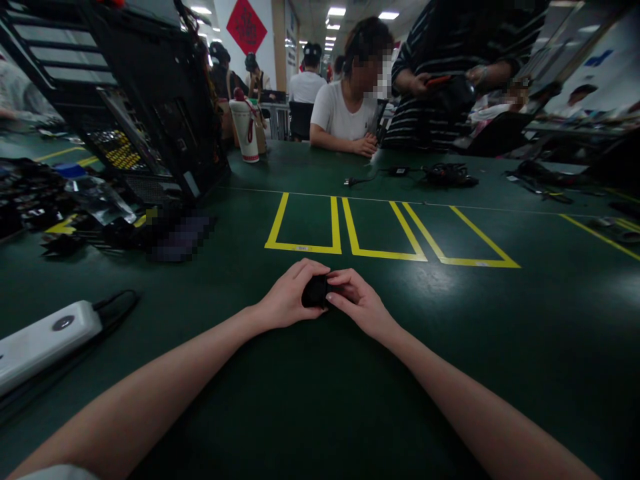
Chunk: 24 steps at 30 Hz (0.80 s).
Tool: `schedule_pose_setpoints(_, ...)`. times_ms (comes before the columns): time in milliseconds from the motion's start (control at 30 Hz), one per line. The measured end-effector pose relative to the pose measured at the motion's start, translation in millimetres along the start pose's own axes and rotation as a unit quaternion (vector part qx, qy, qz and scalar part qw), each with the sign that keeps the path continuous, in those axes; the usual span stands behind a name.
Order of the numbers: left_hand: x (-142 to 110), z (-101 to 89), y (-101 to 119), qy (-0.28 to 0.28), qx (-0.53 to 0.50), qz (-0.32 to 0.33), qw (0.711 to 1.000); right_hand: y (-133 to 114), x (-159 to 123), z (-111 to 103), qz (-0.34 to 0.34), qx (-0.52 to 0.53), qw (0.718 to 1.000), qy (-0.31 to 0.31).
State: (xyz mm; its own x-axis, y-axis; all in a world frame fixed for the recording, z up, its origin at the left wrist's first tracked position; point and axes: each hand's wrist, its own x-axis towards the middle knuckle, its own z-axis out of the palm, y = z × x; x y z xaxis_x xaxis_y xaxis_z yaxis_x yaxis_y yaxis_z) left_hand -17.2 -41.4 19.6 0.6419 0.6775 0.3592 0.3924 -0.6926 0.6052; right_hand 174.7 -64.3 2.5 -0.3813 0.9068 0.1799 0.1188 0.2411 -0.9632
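fingers [314,312] of both hands gripping black object [315,292]

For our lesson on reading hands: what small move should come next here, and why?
Perhaps ease the right hand slightly off the small black object: that hand covers its right side, while the left hand curls around the left and could likely hold it alone.

My left hand [294,295] and right hand [361,305] close from either side on a small black object [315,292], thumbs on my side of it. Just beyond my grip, yellow tape outlines [385,254] mark the green table [320,400]. A white device [50,343] lies well to the left of my grip; far beyond it, a person in a white shirt [345,110] sits with hands together.
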Motion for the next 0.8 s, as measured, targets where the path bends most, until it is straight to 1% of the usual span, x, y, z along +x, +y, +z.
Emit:
schedule_pose_setpoints(133, 0.2, -2.8, 3.3, -0.014, 0.0, -0.01, 1.0, -1.7, 1.1, 0.8, 0.023, 0.014, 1.0, 0.005)
schedule_pose_setpoints(267, 0.4, -1.8, 1.7, -0.005, -0.002, -0.01, 1.0, -5.2, 1.5, 0.0, 0.058, 0.001, 0.998, -0.001)
schedule_pose_setpoints(333, 0.3, -0.4, 0.1, -0.003, -0.001, -0.009, 1.0, -5.0, 1.2, -0.5, 0.051, 0.001, 0.999, -0.009)
schedule_pose_setpoints(400, 0.2, 0.9, -1.3, -0.001, 0.001, -0.005, 1.0, -3.2, 0.8, -0.4, 0.029, 0.005, 0.999, -0.014)
schedule_pose_setpoints(467, 0.0, 2.0, -2.0, 0.007, 0.003, -0.002, 1.0, -0.4, 0.7, -0.1, 0.007, 0.009, 1.0, -0.009)
schedule_pose_setpoints(567, -0.1, 2.8, -2.2, 0.014, 0.003, 0.001, 1.0, 3.2, 1.6, 0.7, -0.002, 0.023, 1.0, 0.005)
schedule_pose_setpoints(667, 0.0, 2.4, -1.9, 0.012, 0.001, -0.001, 1.0, 3.6, 2.8, 1.1, 0.006, 0.038, 0.999, 0.008)
schedule_pose_setpoints(800, 0.2, 1.0, -1.3, 0.002, -0.01, -0.011, 1.0, -0.7, 3.0, 0.1, 0.047, 0.027, 0.999, 0.001)
